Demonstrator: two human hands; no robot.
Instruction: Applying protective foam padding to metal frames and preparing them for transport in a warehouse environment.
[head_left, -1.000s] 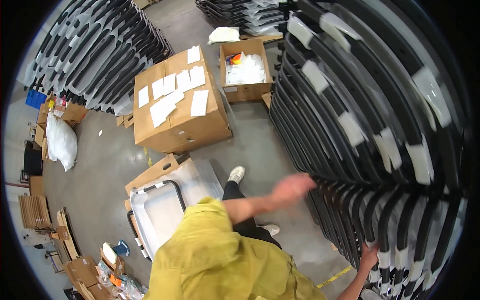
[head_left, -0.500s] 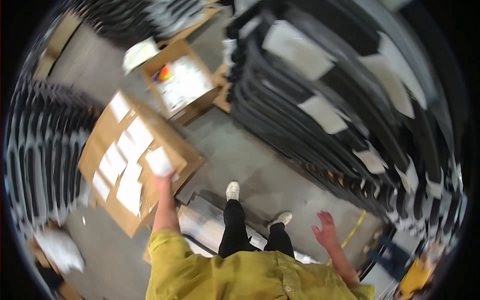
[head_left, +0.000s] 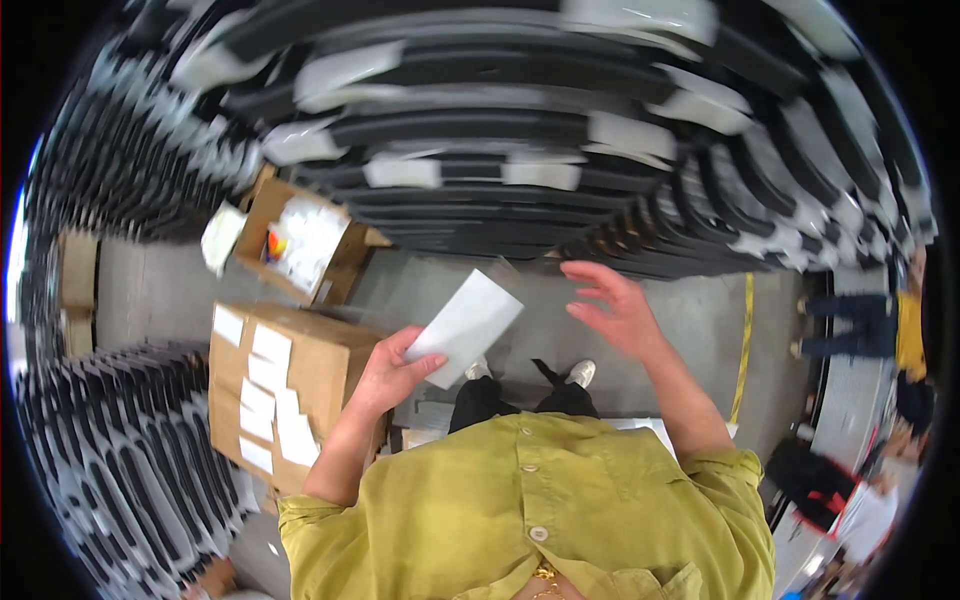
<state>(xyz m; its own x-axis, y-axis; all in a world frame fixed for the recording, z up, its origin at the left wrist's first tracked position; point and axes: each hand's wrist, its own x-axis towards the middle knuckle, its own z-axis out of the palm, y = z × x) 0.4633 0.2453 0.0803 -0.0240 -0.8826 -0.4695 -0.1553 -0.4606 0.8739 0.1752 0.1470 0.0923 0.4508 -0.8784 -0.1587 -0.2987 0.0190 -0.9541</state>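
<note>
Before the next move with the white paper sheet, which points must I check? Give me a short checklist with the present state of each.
1. Left hand grips the white sheet: ok, pinched at its lower corner.
2. Right hand free: ok, open, holding nothing.
3. Sheet flat, not folded: ok.
4. More sheets ready on the closed cardboard box: ok.
5. Black stacked panels sharp enough to pick a spot: not ok, blurred.
6. Which side of the sheet faces up: cannot tell.
</note>
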